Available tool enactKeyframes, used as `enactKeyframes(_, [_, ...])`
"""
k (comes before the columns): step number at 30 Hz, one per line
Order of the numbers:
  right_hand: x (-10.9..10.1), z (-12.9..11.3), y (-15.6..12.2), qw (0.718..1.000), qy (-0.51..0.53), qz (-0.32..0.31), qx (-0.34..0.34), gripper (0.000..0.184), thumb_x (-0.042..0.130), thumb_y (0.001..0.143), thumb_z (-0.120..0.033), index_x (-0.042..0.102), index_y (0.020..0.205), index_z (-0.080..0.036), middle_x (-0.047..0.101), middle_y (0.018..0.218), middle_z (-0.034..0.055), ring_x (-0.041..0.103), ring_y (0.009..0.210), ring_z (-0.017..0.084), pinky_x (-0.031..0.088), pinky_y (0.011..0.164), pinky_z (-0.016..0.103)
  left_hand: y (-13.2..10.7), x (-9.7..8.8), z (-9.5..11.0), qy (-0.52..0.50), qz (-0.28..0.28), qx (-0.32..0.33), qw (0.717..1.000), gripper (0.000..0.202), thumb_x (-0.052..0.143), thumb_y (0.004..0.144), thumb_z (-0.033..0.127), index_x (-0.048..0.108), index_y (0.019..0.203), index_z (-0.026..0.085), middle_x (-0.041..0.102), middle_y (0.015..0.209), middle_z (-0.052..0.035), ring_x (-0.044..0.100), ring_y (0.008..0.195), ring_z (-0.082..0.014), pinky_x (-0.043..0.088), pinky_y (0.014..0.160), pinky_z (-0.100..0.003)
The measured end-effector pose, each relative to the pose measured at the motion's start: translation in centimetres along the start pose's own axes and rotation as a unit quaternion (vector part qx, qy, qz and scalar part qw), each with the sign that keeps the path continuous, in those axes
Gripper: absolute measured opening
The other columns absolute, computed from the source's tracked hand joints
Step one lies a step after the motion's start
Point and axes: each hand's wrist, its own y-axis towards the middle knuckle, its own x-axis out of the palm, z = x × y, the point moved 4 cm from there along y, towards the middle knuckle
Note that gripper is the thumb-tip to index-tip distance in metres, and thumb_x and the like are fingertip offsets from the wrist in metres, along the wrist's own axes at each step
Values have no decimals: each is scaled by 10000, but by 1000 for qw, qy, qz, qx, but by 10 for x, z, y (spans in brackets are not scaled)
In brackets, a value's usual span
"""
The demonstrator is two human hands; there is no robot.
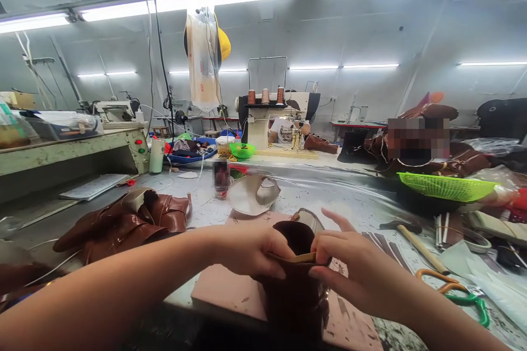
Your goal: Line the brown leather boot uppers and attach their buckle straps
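Observation:
Between my hands stands a dark brown leather boot upper (293, 296), its round opening facing up and a tan edge showing along the near rim. My left hand (263, 249) is closed on the left part of that rim, thumb outside and fingers dipping into the opening. On the right part, my right hand (343, 255) pinches the rim between thumb and fingers, with one finger stretched away. Under the upper lies a pink board (226, 290), marked with dark scraps. The upper's lower end is in shadow.
More brown leather uppers (135, 219) lie at left. Beyond the board sits a curved pale piece (249, 197). A hammer (424, 247), orange-handled scissors (442, 279) and a green handle (473, 304) lie at right, below a green basket (448, 189). A sewing machine (269, 126) stands behind.

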Motion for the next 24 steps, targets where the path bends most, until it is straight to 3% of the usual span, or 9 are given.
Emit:
enactKeyframes(2, [1, -7, 1, 998, -36, 48, -18, 201, 474, 773, -117, 360, 635, -210, 449, 558, -86, 467, 497, 75, 219, 1063, 468, 3, -5, 10, 63, -29, 4, 998, 138, 529, 729, 27, 551, 757, 161, 445, 642, 53, 446, 639, -96, 345, 588, -194])
enactKeyframes(4, [-1, -16, 0, 991, -75, 99, -40, 192, 446, 772, -94, 385, 629, -208, 437, 541, -80, 441, 466, 77, 223, 1064, 440, 8, -10, 22, 166, -14, 2, 986, 110, 566, 723, 69, 523, 684, 162, 460, 627, 45, 446, 627, -110, 343, 570, -214])
enactKeyframes(6, [-6, -20, -1, 992, -86, 88, -41, 187, 440, 780, -89, 432, 629, -200, 463, 544, -75, 448, 466, 78, 165, 1078, 460, 11, -11, 32, 244, 11, 13, 970, 211, 631, 719, 138, 472, 582, 160, 459, 596, 34, 442, 620, -120, 337, 551, -230])
enactKeyframes(10, [-15, -9, 2, 988, -6, -149, 30, 155, 566, 743, -118, 523, 620, -203, 575, 621, -80, 564, 606, 93, 93, 1079, 485, 14, -4, 36, 212, 31, 60, 975, 265, 671, 707, 115, 463, 548, 155, 441, 575, 38, 442, 619, -105, 339, 545, -208])
enactKeyframes(13, [-24, 2, 7, 971, 25, -232, 59, 182, 633, 724, -127, 544, 580, -193, 632, 702, -72, 591, 697, 110, 155, 1052, 456, 10, -1, 27, 155, 53, 55, 985, 213, 667, 705, 98, 507, 574, 148, 419, 589, 39, 439, 623, -101, 334, 549, -203])
enactKeyframes(17, [-28, 8, 13, 973, 23, -219, 62, 209, 654, 732, -165, 530, 564, -173, 637, 771, -58, 572, 730, 110, 222, 1002, 409, 5, -5, 17, 88, 62, 14, 994, 107, 640, 726, 88, 580, 650, 136, 430, 626, 40, 452, 639, -94, 344, 569, -187])
enactKeyframes(20, [-25, 6, 14, 977, -17, -203, 64, 179, 592, 758, -159, 529, 591, -176, 599, 676, -50, 537, 668, 109, 297, 918, 380, 6, -10, 15, 52, 6, -2, 999, 99, 610, 729, 38, 619, 764, 131, 456, 657, 44, 472, 680, -97, 370, 620, -177])
enactKeyframes(24, [-19, -6, 11, 988, -55, -132, 57, 162, 563, 721, -126, 533, 570, -175, 581, 610, -34, 505, 593, 113, 359, 805, 329, 14, -16, 20, 66, -90, -15, 994, 412, 593, 715, 29, 555, 1107, 149, 540, 798, 36, 512, 772, -120, 396, 663, -192])
